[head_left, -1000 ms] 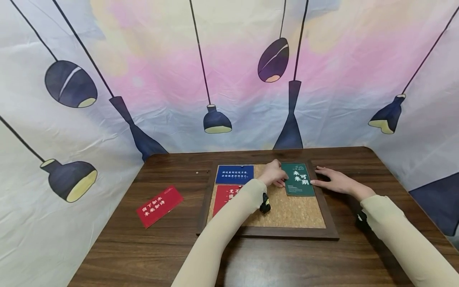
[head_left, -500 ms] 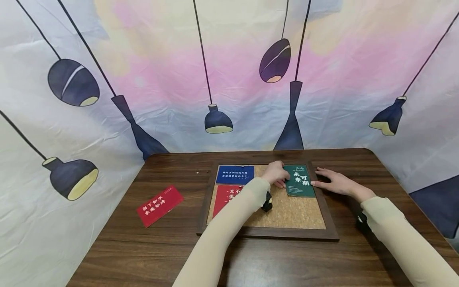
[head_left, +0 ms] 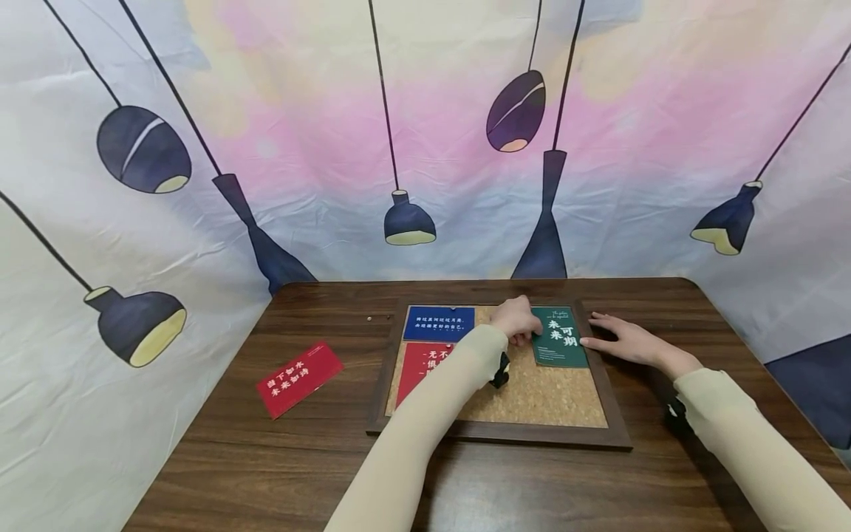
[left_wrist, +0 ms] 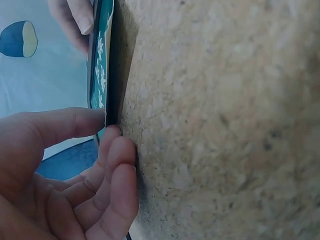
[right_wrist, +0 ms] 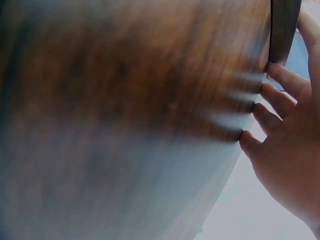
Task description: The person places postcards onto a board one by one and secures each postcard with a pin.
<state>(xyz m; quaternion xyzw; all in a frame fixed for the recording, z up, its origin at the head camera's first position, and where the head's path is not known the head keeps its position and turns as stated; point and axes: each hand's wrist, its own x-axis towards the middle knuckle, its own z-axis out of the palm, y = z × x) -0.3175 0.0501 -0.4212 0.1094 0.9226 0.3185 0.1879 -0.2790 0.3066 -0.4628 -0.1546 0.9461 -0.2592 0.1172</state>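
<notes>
In the head view my left hand (head_left: 515,319) pinches the left edge of a green card (head_left: 561,347) with white lettering. The left wrist view shows the thumb on the card's face and fingertips behind its edge, which stands slightly off the cork. The card lies at the upper right of a framed cork board (head_left: 532,403). My right hand (head_left: 628,341) rests with spread fingers on the table, its thumb touching the board's right frame beside the card. In the right wrist view several fingertips (right_wrist: 267,120) meet the tabletop.
A blue card (head_left: 439,323) and a red card (head_left: 414,367) lie on the board's left side, the red one partly hidden by the left sleeve. Another red card (head_left: 299,379) lies on the table (head_left: 219,443) to the left. A small pin (head_left: 369,319) sits behind it.
The left hand and the green card have shifted slightly right, toward the frame's right side. The right hand stays in place against the frame. The head view has moved a little.
</notes>
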